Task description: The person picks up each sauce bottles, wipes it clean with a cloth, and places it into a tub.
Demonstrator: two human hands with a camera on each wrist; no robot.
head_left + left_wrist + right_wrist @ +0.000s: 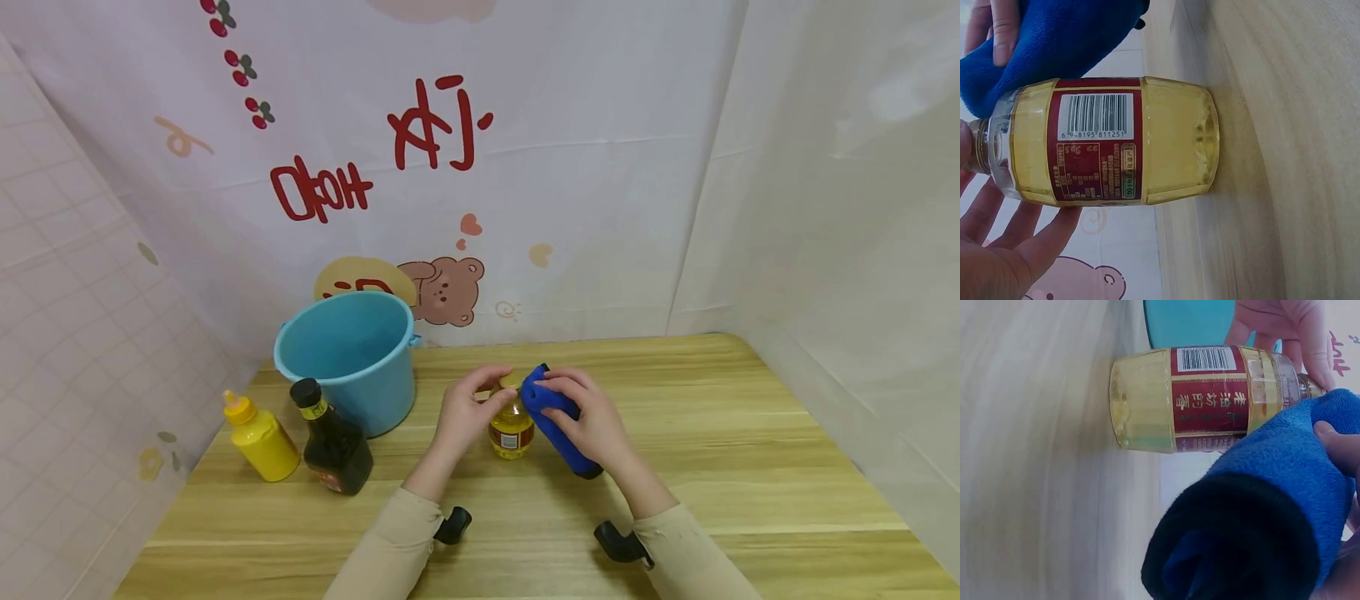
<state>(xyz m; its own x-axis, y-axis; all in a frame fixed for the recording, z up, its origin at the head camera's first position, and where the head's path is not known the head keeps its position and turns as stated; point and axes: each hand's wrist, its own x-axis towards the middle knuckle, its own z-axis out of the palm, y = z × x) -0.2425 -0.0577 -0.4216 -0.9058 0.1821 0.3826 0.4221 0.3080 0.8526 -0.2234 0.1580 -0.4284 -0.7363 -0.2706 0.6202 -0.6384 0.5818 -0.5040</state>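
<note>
"Where is the oil bottle [512, 437]?"

"It is upright on the table [750, 450], between the person's two hands, with pale yellow oil inside and a dark red label around its middle."

"And the left hand [463, 408]?"

"Its thumb and fingers grip the bottle at the neck, just by the cap [511, 380]. The other fingers spread beside the bottle."

"What about the right hand [597, 419]?"

"It holds a bunched blue cloth [564, 446] with dark trim, pinched near the top. The cloth lies against the bottle's neck and shoulder, and its lower end hangs toward the person."

"What stands to the left?"

"A light blue bucket [388, 398], a dark sauce bottle [339, 454] in front of it, and a yellow squeeze bottle [264, 444] farthest left."
</note>
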